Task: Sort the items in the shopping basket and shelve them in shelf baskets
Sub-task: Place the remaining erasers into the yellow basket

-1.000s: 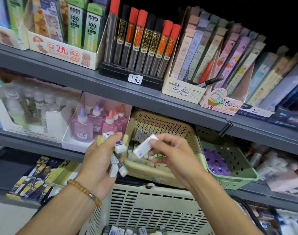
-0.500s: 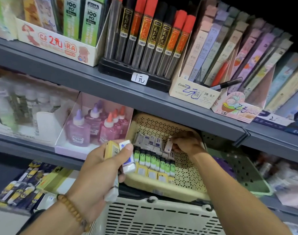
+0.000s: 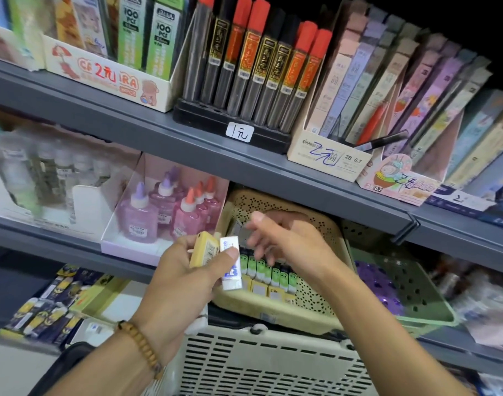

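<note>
My left hand [image 3: 184,278] grips a small stack of erasers: a yellow one [image 3: 203,251] and a white one with a blue label [image 3: 230,264], the thumb pressed on the white one. My right hand [image 3: 284,241] hovers just right of them, over the beige perforated shelf basket [image 3: 324,295], fingers loosely spread and holding nothing. Rows of erasers, several with green sleeves [image 3: 268,274], stand inside that basket. The cream shopping basket [image 3: 267,364] sits below my arms.
A green shelf basket [image 3: 410,287] with purple items stands right of the beige one. Pink and purple glue bottles [image 3: 170,212] fill a box to the left. Lead tubes and pencil boxes line the upper shelf [image 3: 187,138]. Packs lie on the lower left shelf.
My right hand put its eraser deep in the beige basket, then drew back empty toward my left hand. My left hand rose slightly with its erasers.
</note>
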